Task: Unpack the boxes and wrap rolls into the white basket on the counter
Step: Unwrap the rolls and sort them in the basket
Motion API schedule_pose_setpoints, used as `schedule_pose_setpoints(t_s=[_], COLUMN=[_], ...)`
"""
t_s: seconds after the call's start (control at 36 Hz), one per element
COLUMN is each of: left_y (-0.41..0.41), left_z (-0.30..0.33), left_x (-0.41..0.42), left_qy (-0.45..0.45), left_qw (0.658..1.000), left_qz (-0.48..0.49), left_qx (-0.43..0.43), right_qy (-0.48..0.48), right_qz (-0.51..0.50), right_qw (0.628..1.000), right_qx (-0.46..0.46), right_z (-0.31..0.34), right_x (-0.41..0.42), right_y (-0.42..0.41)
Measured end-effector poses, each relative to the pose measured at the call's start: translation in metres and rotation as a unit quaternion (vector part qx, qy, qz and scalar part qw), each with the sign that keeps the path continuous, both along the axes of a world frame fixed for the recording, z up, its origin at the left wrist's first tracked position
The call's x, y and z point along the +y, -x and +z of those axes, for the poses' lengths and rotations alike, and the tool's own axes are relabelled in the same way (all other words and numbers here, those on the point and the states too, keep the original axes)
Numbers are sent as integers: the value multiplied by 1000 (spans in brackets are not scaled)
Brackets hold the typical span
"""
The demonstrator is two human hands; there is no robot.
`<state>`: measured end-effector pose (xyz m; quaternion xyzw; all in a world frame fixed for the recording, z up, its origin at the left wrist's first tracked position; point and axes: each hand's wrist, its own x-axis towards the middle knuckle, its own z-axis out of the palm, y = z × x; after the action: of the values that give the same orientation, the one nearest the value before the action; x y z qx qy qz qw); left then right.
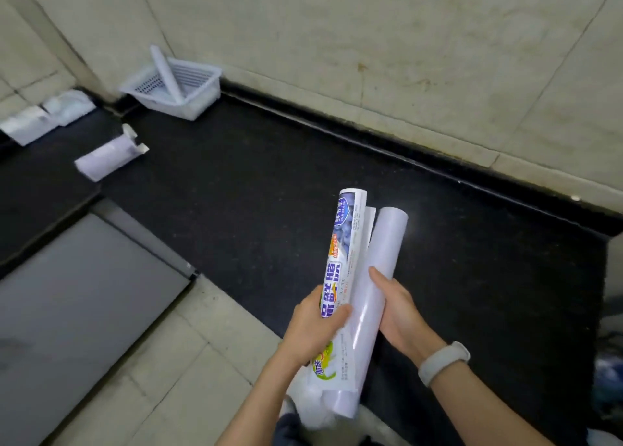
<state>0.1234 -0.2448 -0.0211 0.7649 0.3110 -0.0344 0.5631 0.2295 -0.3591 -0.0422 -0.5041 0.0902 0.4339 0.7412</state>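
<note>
Over the black counter (337, 162), my left hand (313, 327) grips a printed paper wrapper (340, 260) with blue and orange lettering. My right hand (397, 314) holds a plain white wrap roll (377, 277) that lies alongside the wrapper, half out of it. The white basket (192, 91) stands far off at the back left against the wall, with one white roll (167, 74) leaning upright inside it. An opened white box (104, 157) lies on the counter in front of the basket.
White packets (43, 116) lie at the far left of the counter. A grey panel (77, 294) and tiled floor (168, 361) are below the counter's left edge. Tiled walls rise behind. Something blue and dark shows at the right edge.
</note>
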Motion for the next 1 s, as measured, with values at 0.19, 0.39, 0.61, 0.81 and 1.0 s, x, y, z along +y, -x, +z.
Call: schedule_pose_setpoints(t_s=[0.19,0.39,0.61,0.81,1.0], left_y=[64,161,256,266,239], left_z=[-2,-8,-23,-30,-36], left_x=[98,227,323,400,505], left_qy=[-35,-54,-52,-49,-38], left_qw=[990,965,913,901,903], left_qz=[135,257,403,429,427], left_qx=[-19,-1,18,37,10], right_qy=[74,118,113,123,114], right_qz=[91,158,236,247,248], right_qw=[990,973,959,954,954], right_qx=[-79,-119,-112,-117,-122], right_z=[-2,-8,-2,-1,-11], right_x=[98,229,347,446,559], right_y=[47,113,174,181,149])
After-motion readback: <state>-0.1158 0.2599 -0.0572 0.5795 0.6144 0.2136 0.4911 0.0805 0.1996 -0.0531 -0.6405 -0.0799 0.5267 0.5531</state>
